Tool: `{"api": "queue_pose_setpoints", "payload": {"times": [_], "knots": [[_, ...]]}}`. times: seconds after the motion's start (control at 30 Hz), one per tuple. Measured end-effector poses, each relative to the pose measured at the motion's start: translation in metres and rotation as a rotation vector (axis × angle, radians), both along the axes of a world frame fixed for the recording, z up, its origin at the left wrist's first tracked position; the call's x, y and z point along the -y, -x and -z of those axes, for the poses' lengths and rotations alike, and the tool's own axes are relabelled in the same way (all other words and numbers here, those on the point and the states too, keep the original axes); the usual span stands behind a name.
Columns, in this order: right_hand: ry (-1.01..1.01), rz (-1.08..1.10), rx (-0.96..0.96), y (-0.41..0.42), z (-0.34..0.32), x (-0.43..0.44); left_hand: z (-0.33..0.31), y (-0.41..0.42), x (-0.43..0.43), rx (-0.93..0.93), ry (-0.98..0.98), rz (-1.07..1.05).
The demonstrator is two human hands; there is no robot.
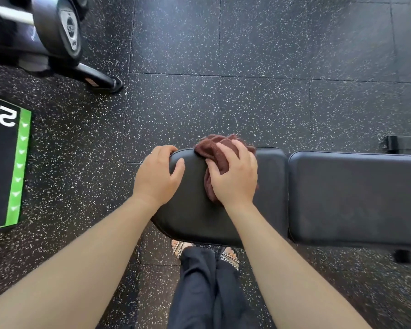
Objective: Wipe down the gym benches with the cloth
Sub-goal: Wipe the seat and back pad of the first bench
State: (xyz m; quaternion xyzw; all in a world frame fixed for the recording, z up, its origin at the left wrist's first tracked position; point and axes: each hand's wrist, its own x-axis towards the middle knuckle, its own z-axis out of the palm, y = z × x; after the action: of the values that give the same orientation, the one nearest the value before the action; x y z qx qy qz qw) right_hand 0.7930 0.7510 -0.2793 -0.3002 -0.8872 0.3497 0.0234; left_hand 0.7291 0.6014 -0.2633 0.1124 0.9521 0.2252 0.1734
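Observation:
A black padded gym bench lies across the lower right of the head view, with a seat pad on the left and a longer back pad to its right. A bunched dark brown cloth sits on the seat pad's far edge. My right hand lies on top of the cloth, its fingers curled over the cloth and pressing it onto the pad. My left hand grips the seat pad's left end, fingers wrapped over its far corner and thumb on top.
Speckled black rubber floor tiles lie all around. A weight machine with a round plate stands at the top left. A black box with a green stripe sits at the left. My legs and sandalled feet stand below the seat.

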Motion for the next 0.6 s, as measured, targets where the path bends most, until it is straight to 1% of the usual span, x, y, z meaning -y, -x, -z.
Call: {"api": "queue_pose_setpoints", "payload": {"times": [0.1, 0.17, 0.23, 0.3, 0.37, 0.47, 0.6], "knots": [[0.054, -0.037, -0.015, -0.023, -0.005, 0.003, -0.006, -0.005, -0.001, 0.042, 0.046, 0.008], [0.096, -0.063, 0.013, -0.038, -0.012, 0.003, -0.015, -0.01, 0.001, 0.073, 0.071, 0.03], [0.183, -0.043, 0.039, -0.053, -0.025, 0.002, -0.032, -0.017, 0.007, 0.071, 0.096, 0.065], [0.273, 0.007, 0.047, -0.063, -0.047, 0.001, -0.057, -0.024, 0.014, 0.067, 0.113, 0.109], [0.318, 0.023, 0.037, -0.07, -0.075, 0.002, -0.087, -0.03, 0.023, 0.069, 0.109, 0.151], [0.318, 0.001, 0.011, -0.071, -0.122, 0.01, -0.137, -0.032, 0.036, 0.033, 0.074, 0.198], [0.325, -0.056, -0.012, -0.046, -0.177, 0.032, -0.191, -0.015, 0.059, -0.028, 0.024, 0.204]]}}
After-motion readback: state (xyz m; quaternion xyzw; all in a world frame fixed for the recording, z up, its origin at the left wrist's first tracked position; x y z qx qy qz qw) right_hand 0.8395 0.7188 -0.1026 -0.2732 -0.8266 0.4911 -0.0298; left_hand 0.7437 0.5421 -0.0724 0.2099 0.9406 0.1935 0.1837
